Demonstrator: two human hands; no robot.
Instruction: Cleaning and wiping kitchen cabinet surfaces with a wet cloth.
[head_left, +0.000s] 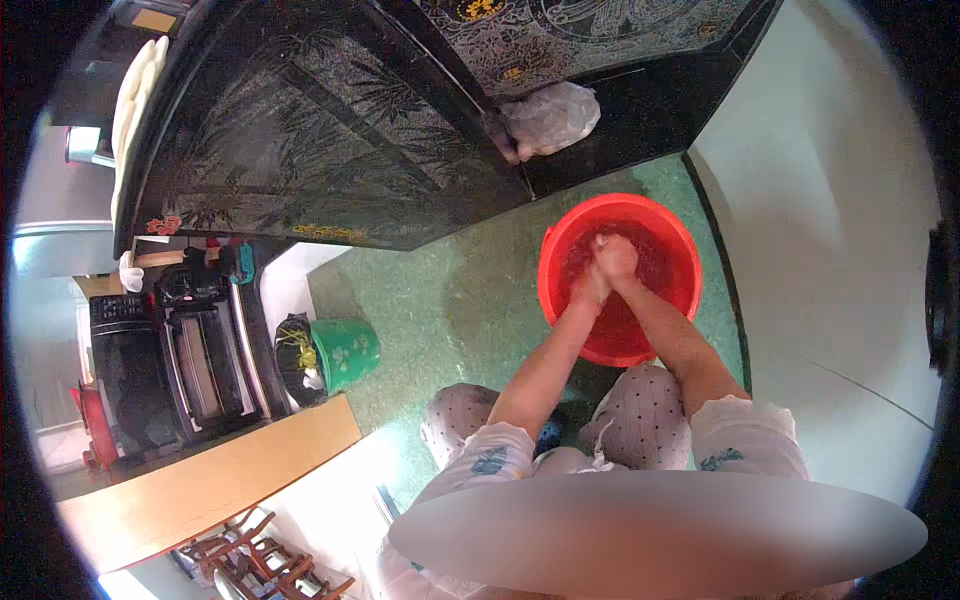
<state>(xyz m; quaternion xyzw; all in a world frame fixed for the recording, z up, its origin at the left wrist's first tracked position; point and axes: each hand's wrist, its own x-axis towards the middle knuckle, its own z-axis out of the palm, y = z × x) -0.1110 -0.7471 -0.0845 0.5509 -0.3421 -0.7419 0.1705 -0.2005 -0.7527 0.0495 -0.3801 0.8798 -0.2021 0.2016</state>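
Observation:
A round red plastic basin (550, 289) stands on the green floor in front of my knees, with what looks like water in it. Both my hands are inside it, close together and touching. My right hand (618, 260) is curled, on top and a little to the right. Beside and partly under it lies my left hand (590, 283), its fingers mostly hidden by the right hand and the water. Whether either hand holds something cannot be made out.
Black decorated panels (337, 142) rise beyond the basin, a crumpled plastic bag (551, 120) on the dark ledge there. A green waste bin (349, 352) with a black liner stands to the left, near a wooden board (225, 476). A pale wall (817, 225) bounds the right.

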